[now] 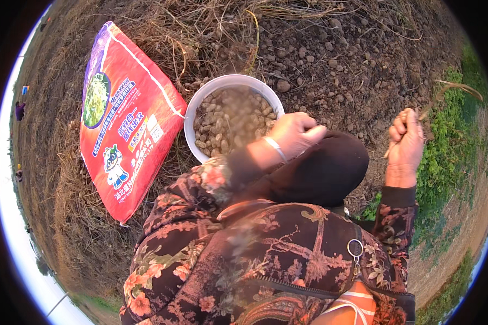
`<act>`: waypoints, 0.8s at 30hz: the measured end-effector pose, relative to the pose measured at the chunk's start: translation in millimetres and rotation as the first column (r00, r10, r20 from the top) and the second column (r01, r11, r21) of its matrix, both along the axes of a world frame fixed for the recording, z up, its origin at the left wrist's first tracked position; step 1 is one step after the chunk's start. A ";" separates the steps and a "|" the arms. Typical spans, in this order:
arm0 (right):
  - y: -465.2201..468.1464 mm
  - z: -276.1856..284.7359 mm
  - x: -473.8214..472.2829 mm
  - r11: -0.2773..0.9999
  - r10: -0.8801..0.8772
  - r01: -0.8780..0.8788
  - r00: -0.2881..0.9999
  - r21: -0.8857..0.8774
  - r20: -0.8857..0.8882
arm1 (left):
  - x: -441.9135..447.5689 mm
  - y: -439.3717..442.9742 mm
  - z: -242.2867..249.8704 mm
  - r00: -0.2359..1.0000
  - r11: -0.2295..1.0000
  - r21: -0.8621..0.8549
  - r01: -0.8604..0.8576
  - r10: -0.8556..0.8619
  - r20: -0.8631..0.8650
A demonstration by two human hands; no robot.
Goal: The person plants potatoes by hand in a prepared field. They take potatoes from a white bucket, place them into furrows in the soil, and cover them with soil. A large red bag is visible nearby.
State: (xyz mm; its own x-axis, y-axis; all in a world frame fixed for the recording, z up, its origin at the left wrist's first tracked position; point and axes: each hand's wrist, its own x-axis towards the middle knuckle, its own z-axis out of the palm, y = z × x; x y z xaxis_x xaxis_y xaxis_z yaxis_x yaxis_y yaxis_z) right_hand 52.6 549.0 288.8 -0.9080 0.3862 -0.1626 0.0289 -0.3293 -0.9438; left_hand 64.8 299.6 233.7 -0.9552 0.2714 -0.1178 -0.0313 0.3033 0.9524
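Note:
A white plastic bucket [192, 134] stands on the soil before me, holding many unshelled peanuts [215, 126]. My left hand [295, 134], with a pale bracelet [275, 148] at the wrist, is just right of the bucket's rim, above my dark-trousered knee [329, 170]. Its fingers are curled, and whether anything is inside them is hidden. Out to the right, my right hand [406, 132] is raised and closed around a dry plant stalk [459, 84]. The stalk's bent end sticks out beyond the fingers.
A red printed woven sack [146, 93] bearing writing lies left of the bucket. Dried peanut vines [179, 36] cover the ground behind and to the left. Loose cloddy soil [321, 69] spreads beyond the bucket; green plants [443, 146] grow at the right. Distant figures [20, 110] are at far left.

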 end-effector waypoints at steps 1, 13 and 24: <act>21.0 6.3 0.1 0.990 -0.047 0.053 0.998 0.130 -0.047 | 1.4 -20.3 -5.1 0.993 0.995 -0.024 -0.100 0.102 0.056; 131.1 -102.8 130.7 0.310 -0.225 -0.570 0.733 0.761 0.641 | 56.3 -228.4 -20.6 0.883 0.424 -0.782 -0.457 0.113 -0.455; 108.6 -131.6 170.5 0.501 0.108 -0.672 0.674 0.546 0.731 | 19.9 -308.5 10.0 0.687 0.165 -0.677 -0.717 0.331 -0.647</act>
